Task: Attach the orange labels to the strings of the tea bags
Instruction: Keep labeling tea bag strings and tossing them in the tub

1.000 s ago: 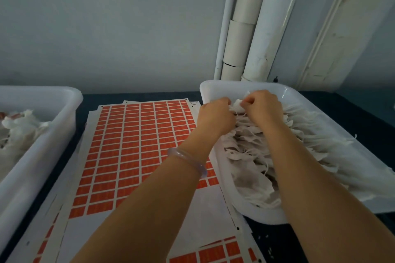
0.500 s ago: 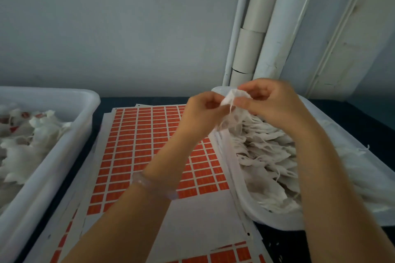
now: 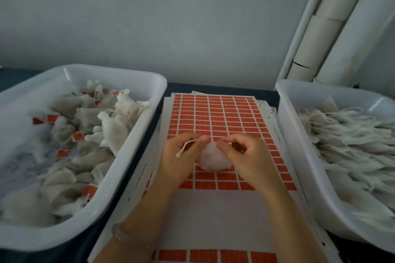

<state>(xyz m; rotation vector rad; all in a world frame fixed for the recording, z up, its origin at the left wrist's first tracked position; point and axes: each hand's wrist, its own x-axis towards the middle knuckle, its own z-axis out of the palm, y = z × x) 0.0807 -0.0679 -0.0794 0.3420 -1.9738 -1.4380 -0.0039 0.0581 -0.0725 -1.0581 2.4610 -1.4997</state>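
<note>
A white tea bag hangs between my two hands above the sheet of orange labels. My left hand pinches the bag's white string, whose loose end lies across its palm. My right hand has its thumb and fingers curled at the bag's top edge, apparently pinching it. Peeled rows leave a bare white strip on the sheet below my hands.
A white tub on the left holds tea bags with orange labels on their strings. A white tub on the right holds unlabelled tea bags. More label sheets lie stacked underneath. White pipes rise at the back right.
Both hands lifted a tea bag out of the right tub and carried it left and down over the label sheet. The camera view swung left, and the left tub came fully into view.
</note>
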